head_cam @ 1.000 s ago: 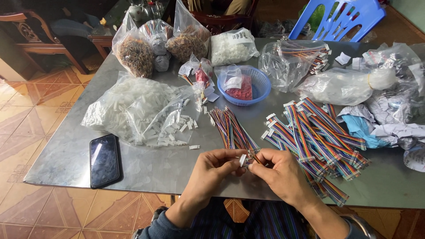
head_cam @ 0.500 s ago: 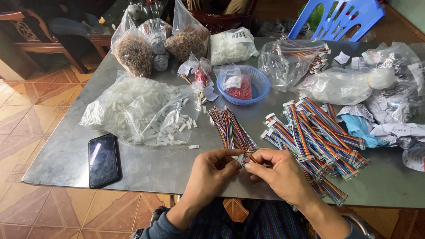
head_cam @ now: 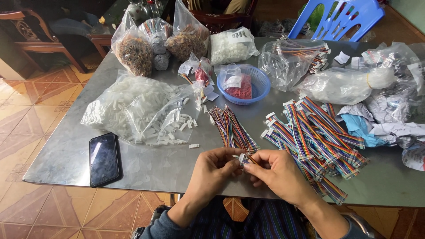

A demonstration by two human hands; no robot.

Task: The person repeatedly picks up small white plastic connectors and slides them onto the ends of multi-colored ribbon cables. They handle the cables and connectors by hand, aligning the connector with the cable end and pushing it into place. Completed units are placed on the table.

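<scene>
Phone (head_cam: 104, 159): black, flat on the grey table (head_cam: 177, 163), near left, screen dark.

Clear bag (head_cam: 137, 110): far of the phone, full of white plastic connectors, mouth open to the right; loose connectors (head_cam: 183, 126) spilled beside it.

Brown bags (head_cam: 135, 53): far left edge, two filled with small brown parts, one bag of white parts to their right.

Left hand (head_cam: 212, 170): near centre, fingers closed, pinching a small white connector (head_cam: 241, 158) at the fingertips.

Loose wires (head_cam: 232, 128): thin multicoloured bundle lying just far of the hands, running toward the bowl.

Bowl (head_cam: 261, 84): blue, centre far, holding a red packet and a small clear bag.

Right hand (head_cam: 279, 172): touching the left at the fingertips, closed on a short coloured wire (head_cam: 253, 160) that meets the connector.

Ribbon cables (head_cam: 318, 137): rainbow-coloured pile with white ends, right of the hands.

Bags and crumpled paper (head_cam: 385, 119): far right.

Blue chair (head_cam: 341, 17): beyond the table.
</scene>
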